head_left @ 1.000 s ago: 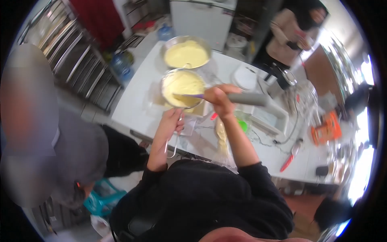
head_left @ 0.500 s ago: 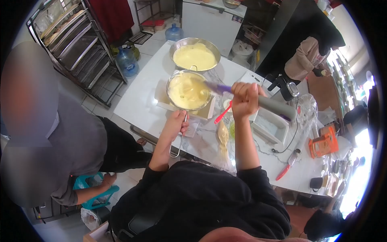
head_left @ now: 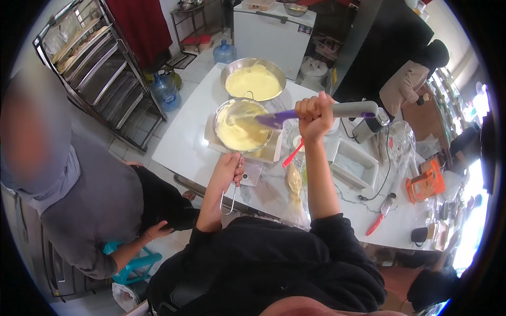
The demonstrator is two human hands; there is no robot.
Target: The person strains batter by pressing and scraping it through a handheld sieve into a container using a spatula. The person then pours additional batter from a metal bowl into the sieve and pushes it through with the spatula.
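Observation:
My left hand point(head_left: 229, 167) is closed round the wire handle of a sieve point(head_left: 216, 129), which holds pale yellow batter point(head_left: 243, 136). Beneath the sieve is a pale rectangular box-shaped pan point(head_left: 274, 151), with part of a white scale point(head_left: 252, 176) showing in front. My right hand point(head_left: 314, 116) grips a whisk point(head_left: 274, 120) by its grey and purple handle. The whisk's head rests in the batter, slightly blurred. Behind the sieve stands a large metal bowl point(head_left: 279, 68) of similar batter. A red-handled utensil point(head_left: 293, 154) and a filled piping bag point(head_left: 294, 181) lie near my right forearm.
To the right are a white rectangular container point(head_left: 354, 162), a hand mixer point(head_left: 371, 126), an orange packet point(head_left: 426, 182) and a red-handled knife point(head_left: 380, 215). A person in grey point(head_left: 100, 195) stands at left beside a teal stool point(head_left: 138, 263); another person point(head_left: 403, 87) works at back right.
The whisk's handle has swung to nearly level and its head has moved left in the batter. My left hand has dropped slightly in view, still on the sieve. The person at left has shifted an arm.

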